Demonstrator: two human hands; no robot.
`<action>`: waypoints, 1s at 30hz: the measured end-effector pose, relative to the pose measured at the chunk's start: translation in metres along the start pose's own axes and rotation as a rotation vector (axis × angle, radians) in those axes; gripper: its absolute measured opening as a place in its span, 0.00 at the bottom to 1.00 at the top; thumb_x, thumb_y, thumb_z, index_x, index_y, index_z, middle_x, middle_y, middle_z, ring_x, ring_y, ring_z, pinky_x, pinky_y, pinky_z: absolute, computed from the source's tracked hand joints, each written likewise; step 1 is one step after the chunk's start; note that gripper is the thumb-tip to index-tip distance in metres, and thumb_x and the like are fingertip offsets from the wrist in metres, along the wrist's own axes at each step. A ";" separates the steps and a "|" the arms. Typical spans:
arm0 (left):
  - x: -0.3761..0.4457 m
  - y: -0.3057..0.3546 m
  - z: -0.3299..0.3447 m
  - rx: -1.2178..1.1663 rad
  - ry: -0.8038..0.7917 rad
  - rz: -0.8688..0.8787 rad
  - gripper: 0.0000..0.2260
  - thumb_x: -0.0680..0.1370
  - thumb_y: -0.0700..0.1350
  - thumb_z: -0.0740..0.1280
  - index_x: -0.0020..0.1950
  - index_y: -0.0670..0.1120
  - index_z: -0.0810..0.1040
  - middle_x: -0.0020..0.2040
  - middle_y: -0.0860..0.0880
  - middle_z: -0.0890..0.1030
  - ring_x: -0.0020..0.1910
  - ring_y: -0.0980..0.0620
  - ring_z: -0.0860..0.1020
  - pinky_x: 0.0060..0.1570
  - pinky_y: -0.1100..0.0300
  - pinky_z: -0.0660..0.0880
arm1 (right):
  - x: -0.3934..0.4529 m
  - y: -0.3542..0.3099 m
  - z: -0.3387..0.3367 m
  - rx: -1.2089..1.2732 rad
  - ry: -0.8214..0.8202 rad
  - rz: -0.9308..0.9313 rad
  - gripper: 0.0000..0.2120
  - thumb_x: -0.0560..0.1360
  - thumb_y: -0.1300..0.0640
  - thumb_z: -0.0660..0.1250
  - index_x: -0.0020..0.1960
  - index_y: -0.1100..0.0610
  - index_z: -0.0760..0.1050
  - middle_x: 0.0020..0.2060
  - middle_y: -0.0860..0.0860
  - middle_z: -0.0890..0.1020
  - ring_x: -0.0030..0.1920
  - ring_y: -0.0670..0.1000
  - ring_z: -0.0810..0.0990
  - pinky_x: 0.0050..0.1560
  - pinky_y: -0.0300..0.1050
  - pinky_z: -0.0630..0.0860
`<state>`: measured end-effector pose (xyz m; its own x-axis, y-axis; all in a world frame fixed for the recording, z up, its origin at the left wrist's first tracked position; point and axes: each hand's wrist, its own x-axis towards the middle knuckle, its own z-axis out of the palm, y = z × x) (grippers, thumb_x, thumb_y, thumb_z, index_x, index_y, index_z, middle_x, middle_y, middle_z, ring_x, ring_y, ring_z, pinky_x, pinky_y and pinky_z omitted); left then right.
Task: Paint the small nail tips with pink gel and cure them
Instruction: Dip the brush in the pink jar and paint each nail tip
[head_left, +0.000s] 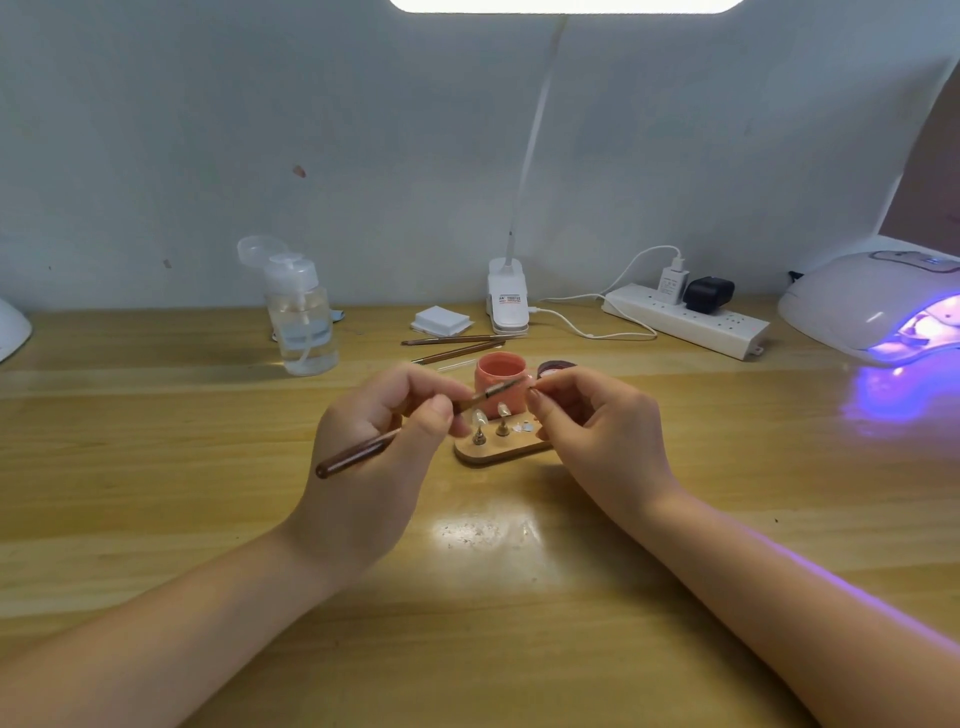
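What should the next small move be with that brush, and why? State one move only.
Probably pull the cap off the brush: the left hand grips its handle while the right hand pinches its far end, over the pink pot. The nail tips on the wooden stand look unpainted.

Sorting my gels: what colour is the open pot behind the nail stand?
Salmon pink, the pot, seen in the head view, the only one.
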<state>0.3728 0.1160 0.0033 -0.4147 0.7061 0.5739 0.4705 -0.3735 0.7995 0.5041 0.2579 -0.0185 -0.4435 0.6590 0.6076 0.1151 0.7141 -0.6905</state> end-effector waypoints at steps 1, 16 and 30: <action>0.005 0.001 -0.001 0.009 0.026 -0.013 0.08 0.74 0.48 0.63 0.46 0.49 0.82 0.38 0.51 0.83 0.39 0.54 0.80 0.39 0.65 0.74 | 0.000 0.000 0.000 -0.001 0.001 0.001 0.04 0.74 0.63 0.71 0.48 0.59 0.82 0.36 0.51 0.83 0.37 0.49 0.83 0.42 0.53 0.81; 0.140 0.000 0.020 0.445 -0.195 -0.498 0.08 0.73 0.41 0.64 0.38 0.41 0.82 0.25 0.51 0.81 0.25 0.58 0.78 0.31 0.63 0.71 | 0.001 0.003 0.006 -0.086 0.050 -0.099 0.03 0.72 0.65 0.72 0.45 0.59 0.81 0.34 0.49 0.81 0.33 0.46 0.77 0.36 0.40 0.75; 0.137 -0.007 0.005 0.243 -0.149 -0.802 0.10 0.75 0.43 0.61 0.45 0.43 0.82 0.24 0.53 0.77 0.21 0.58 0.68 0.22 0.67 0.61 | 0.001 0.003 0.009 -0.099 0.026 -0.138 0.02 0.73 0.64 0.71 0.45 0.60 0.81 0.33 0.50 0.81 0.33 0.49 0.78 0.36 0.47 0.76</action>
<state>0.3163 0.2184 0.0753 -0.5953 0.7800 -0.1930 0.2393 0.4015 0.8840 0.4960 0.2587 -0.0235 -0.4377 0.5583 0.7048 0.1428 0.8171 -0.5586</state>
